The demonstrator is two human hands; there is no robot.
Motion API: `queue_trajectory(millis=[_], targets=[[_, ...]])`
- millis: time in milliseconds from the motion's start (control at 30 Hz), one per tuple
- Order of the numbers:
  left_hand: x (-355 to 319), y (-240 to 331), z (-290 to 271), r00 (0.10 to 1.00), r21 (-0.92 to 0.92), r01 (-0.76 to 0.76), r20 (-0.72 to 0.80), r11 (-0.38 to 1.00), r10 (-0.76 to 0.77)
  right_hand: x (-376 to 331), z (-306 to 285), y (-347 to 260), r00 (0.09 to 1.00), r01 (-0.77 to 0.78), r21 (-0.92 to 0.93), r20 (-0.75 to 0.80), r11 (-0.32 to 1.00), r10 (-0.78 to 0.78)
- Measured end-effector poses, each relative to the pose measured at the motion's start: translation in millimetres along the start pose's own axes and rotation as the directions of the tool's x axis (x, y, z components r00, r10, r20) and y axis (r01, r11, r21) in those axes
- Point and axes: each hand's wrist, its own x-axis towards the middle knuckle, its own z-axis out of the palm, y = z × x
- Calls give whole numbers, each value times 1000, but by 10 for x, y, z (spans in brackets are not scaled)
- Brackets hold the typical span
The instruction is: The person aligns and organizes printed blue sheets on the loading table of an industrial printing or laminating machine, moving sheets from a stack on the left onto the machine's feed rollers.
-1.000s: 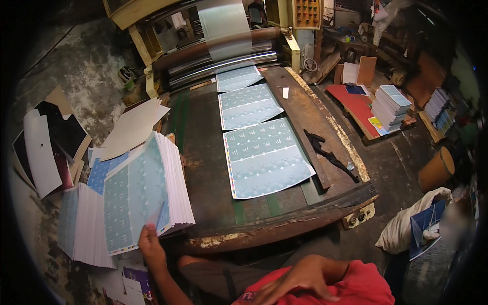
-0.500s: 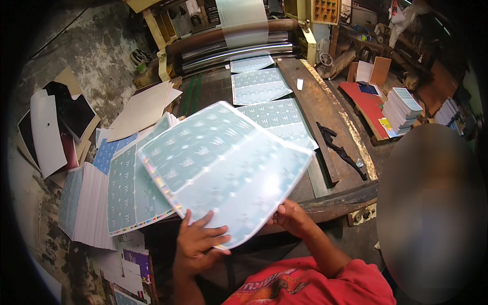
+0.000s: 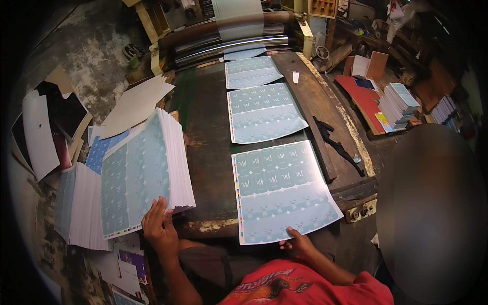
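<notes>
In front of me a printed sheet (image 3: 284, 198), pale teal with rows of white marks and a coloured strip down its left side, juts past the near edge of the machine's table. Its near edge is pinched between the thumb and fingers of my right hand (image 3: 300, 245). To the left leans a thick stack of similar sheets (image 3: 134, 173), its white edges fanned on the right. My left hand (image 3: 160, 223) rests with outstretched fingers against the near lower corner of that stack. Another printed sheet (image 3: 264, 114) lies on the table just beyond the one I hold.
At the far end are the machine's rollers (image 3: 236, 44). A black strap-like item (image 3: 338, 145) lies along the table's right side. More paper (image 3: 91, 203) stands at the left, beside a pale board (image 3: 134, 109). A red board (image 3: 356, 101) carries a paper stack (image 3: 399, 107) at right.
The sheet that both hands held up now lies on the left stack. My left hand has moved left to the stack's corner. My right hand has taken hold of another sheet.
</notes>
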Motion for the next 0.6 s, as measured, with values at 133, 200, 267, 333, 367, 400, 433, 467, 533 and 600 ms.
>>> queue_trajectory(millis=[133, 200, 267, 333, 367, 400, 433, 467, 533, 600], targets=[[23, 16, 8, 998, -63, 40, -39, 997, -42, 123, 103, -100, 999, 21, 73, -37, 997, -19], [40, -27, 29, 997, -128, 45, -49, 991, -52, 227, 165, -254, 999, 34, 127, 1, 991, -34], [64, 18, 118, 994, -169, 59, -78, 984, -73, 374, 117, -375, 997, 51, 185, 41, 981, -60], [5, -109, 187, 992, -155, 41, -110, 987, -59, 537, 136, -445, 996, 67, 178, 45, 982, -76], [-24, -141, 223, 981, -192, 136, -110, 972, -159, 593, 158, -500, 995, 90, 176, 30, 980, -97], [-43, -177, 255, 982, -164, 108, -133, 981, -131, 682, 173, -530, 994, 111, 160, 1, 981, -112], [-80, -362, 320, 984, -155, 77, -146, 985, -100, 760, 196, -558, 992, 129, 148, -30, 980, -126], [-68, -240, 252, 981, -97, 158, -97, 983, -167, 865, 226, -542, 985, 164, 152, -73, 975, -155], [-58, -73, 184, 952, -129, 303, -2, 944, -305, 944, 355, -528, 964, 248, 176, -141, 953, -224], [14, 242, 45, 970, -80, 243, 3, 967, -243, 994, 396, -480, 946, 301, 155, -169, 941, -275]])
